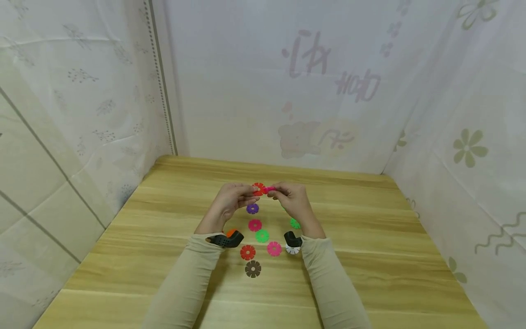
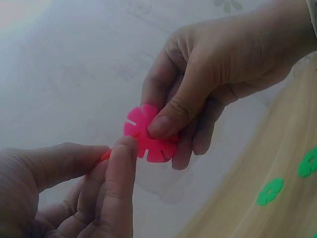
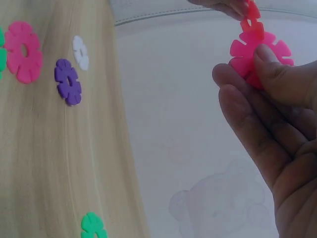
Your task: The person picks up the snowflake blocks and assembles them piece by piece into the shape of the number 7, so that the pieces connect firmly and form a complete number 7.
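Note:
Both hands are raised above the far part of the table, close together. My left hand (image 1: 230, 201) pinches a red flower-shaped slotted disc (image 1: 261, 186) between thumb and fingers. My right hand (image 1: 293, 198) pinches a pink slotted disc (image 2: 158, 150), its thumb across the face. In the right wrist view the red disc's rim meets the pink disc's (image 3: 241, 48) edge, the two set at an angle. How deep they sit in each other's slots I cannot tell. Fingers cover part of both discs.
Loose discs lie on the wooden table (image 1: 123, 260): purple (image 1: 248, 209), pink (image 1: 250, 225), green (image 1: 258, 236), red (image 1: 243, 252), brown (image 1: 248, 269), and others. An orange disc (image 1: 231, 233) and a white disc (image 1: 293, 251) are partly hidden by the wrists. Patterned curtains (image 1: 246, 91) surround the table.

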